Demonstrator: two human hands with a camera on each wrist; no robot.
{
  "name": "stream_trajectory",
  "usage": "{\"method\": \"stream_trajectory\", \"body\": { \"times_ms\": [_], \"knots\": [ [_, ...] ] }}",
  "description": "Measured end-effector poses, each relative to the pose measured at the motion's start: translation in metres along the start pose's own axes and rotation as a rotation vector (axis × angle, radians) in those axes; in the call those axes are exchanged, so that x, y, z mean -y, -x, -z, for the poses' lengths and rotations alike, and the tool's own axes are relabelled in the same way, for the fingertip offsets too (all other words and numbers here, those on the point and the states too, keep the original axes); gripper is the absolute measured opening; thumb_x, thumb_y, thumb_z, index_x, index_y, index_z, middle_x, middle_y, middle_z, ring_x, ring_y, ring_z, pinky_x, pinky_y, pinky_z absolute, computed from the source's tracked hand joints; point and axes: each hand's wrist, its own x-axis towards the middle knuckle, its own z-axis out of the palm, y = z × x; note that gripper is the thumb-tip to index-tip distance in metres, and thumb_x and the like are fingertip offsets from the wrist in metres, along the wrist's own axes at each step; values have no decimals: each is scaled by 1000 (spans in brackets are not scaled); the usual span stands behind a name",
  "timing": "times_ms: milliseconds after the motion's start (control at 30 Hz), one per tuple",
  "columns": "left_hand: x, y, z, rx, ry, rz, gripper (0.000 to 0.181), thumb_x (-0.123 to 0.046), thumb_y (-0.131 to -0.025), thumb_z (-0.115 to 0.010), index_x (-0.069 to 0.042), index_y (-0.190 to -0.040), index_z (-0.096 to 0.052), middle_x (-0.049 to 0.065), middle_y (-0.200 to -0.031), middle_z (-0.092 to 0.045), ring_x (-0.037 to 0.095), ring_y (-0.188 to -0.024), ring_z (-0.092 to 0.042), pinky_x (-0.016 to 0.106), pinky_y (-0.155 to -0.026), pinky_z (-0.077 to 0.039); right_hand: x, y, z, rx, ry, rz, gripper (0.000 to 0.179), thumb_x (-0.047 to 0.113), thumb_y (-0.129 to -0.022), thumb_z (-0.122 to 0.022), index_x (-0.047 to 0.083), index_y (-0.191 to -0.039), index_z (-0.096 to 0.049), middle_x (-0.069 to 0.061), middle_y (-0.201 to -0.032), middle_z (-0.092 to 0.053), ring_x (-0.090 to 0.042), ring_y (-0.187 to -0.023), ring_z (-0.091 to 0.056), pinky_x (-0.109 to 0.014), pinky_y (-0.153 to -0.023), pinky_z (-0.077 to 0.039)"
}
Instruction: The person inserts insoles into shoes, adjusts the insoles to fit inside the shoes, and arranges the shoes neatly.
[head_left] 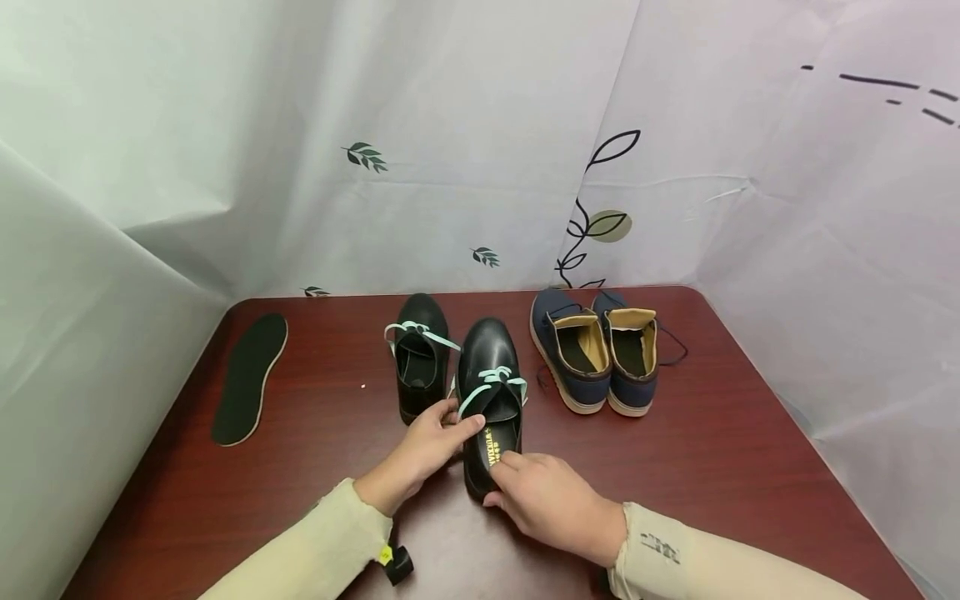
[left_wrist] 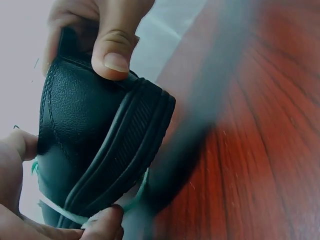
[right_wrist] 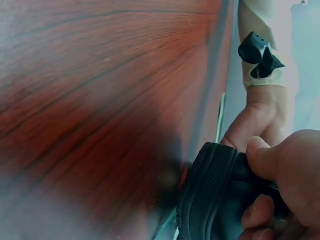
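Observation:
Both hands hold a black leather lace-up shoe with mint-green laces, its toe pointing away from me. My left hand grips its left side near the laces, thumb over the opening's rim. With the thumb and fingers of my right hand I pinch the heel end, as the right wrist view shows at the shoe heel. Gold lettering is visible on the inner sole. Whether the shoe touches the table is hard to tell. Just left of it stands the matching black shoe, laces tied.
A dark insole with a pale edge lies on the left of the reddish-brown table. Toward the back right stand two navy shoes with tan linings, side by side. White patterned sheeting encloses the table's back and sides.

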Motion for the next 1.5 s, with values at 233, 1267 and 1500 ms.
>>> {"method": "stream_trajectory", "body": {
  "times_ms": [233, 1267, 1500],
  "knots": [
    [5, -1, -1, -16, -231, -74, 77, -39, -88, -72, 11, -141, -46, 17, -104, -57, 20, -86, -60, 30, -73, -50, -6, -4, -10, 40, -17, -1, 23, 33, -90, -75, 15, -89, -61, 6, -81, -56, -10, -67, -60, -28, -59, -50],
    [9, -2, -5, 58, -212, -46, 68, -32, -100, -53, 5, -154, -31, 24, -136, -47, 23, -101, -59, 43, -93, -47, -76, -53, -6, 58, -138, -342, 51, 37, -86, -77, 15, -129, -62, -9, -129, -54, -27, -113, -53, -44, -96, -46],
    [9, -4, -6, 72, -148, -46, 69, -23, -99, -54, 4, -155, -26, 20, -129, -55, 23, -109, -64, 35, -84, -54, -78, -82, -6, 422, -72, -435, 96, 40, -73, -87, 17, -153, -39, -15, -149, -43, -38, -122, -50, -50, -98, -46]
  ]
}}
